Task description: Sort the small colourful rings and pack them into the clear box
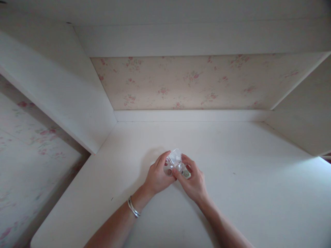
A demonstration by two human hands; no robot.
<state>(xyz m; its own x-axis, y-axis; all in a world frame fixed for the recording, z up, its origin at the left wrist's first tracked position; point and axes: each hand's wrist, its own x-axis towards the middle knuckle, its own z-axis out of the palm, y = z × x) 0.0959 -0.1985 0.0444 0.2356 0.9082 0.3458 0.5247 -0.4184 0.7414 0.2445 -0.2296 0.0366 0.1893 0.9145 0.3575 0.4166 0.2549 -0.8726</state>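
Both my hands meet over the middle of a white desk top (245, 193). Between them is a small clear plastic packet (176, 162) with small round pieces inside. My left hand (158, 175), with a silver bangle on its wrist, pinches the packet's left side with thumb and fingers. My right hand (194, 182) grips the packet's lower right side, thumb on top. The packet is held just above the desk surface, tilted.
The desk sits in a white alcove: a slanted side panel (59, 89) on the left, another (305, 113) on the right, a shelf overhead. Floral wallpaper (196, 82) covers the back wall. The desk's left edge drops off beside a floral wall.
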